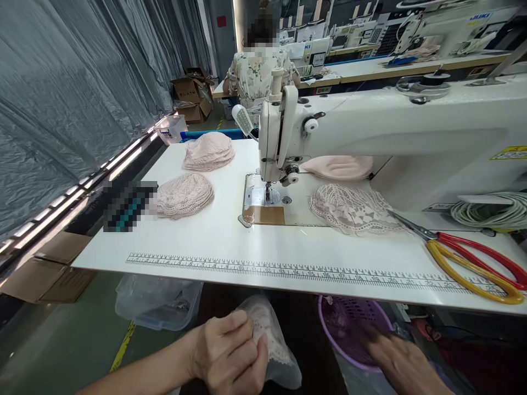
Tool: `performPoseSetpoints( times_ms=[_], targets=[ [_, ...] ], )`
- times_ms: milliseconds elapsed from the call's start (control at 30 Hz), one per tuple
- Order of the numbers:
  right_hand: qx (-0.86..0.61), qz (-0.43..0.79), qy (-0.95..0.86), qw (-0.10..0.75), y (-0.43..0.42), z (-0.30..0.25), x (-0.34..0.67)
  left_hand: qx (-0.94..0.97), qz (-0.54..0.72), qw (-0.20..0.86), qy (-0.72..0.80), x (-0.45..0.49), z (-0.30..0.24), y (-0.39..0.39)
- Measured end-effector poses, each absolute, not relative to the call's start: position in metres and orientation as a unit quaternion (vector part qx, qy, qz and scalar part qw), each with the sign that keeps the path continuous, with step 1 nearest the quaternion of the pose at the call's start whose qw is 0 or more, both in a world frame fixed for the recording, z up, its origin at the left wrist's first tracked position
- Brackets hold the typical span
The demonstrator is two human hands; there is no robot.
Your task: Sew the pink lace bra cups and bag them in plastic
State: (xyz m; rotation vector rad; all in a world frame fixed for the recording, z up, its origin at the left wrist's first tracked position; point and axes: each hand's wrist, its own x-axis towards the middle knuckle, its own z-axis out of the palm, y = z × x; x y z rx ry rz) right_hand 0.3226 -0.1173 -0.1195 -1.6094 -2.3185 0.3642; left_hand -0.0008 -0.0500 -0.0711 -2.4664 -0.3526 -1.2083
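Observation:
My left hand [233,351] is closed around the gathered end of a clear plastic bag [284,365] with pale pink lace in it, low over my lap. Blurred by motion, my right hand [395,351] is at the right edge of a purple basket [329,337]; its fingers are smeared, and I cannot see whether it holds anything. Above, on the white table, lie stacks of pale pink lace cups [185,195] and pink cups [208,151]. More lace pieces [349,208] rest right of the needle of the sewing machine [313,120].
Red and yellow scissors [473,258] lie on the table's right side, above a printed ruler [267,270]. A clear plastic bin [158,302] sits below the table at left, near a cardboard box [49,269]. A person [261,71] sits ahead, among other sewing machines.

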Motion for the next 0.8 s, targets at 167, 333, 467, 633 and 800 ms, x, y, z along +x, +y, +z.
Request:
performPoseSetpoints(
  times_ms=[167,333,467,633,800],
  targets=[
    [-0.440,0.403,-0.751,0.284,-0.100,-0.074,0.256,-0.878,-0.431,0.160,-0.133,0.006,-0.069,-0.051],
    [-0.368,0.495,-0.684,0.390,-0.082,-0.046,0.208,-0.856,-0.452,0.154,-0.200,0.014,-0.074,-0.068],
    [-0.355,0.509,-0.678,0.394,-0.082,-0.052,0.208,-0.840,-0.459,0.122,-0.262,0.016,-0.078,-0.081],
    [-0.364,0.460,-0.734,0.341,-0.086,-0.044,0.207,-0.888,-0.403,0.134,-0.175,0.008,-0.068,-0.070],
    [-0.410,0.408,-0.760,0.295,-0.088,-0.035,0.204,-0.903,-0.399,0.138,-0.081,-0.001,-0.062,-0.054]
  ],
)
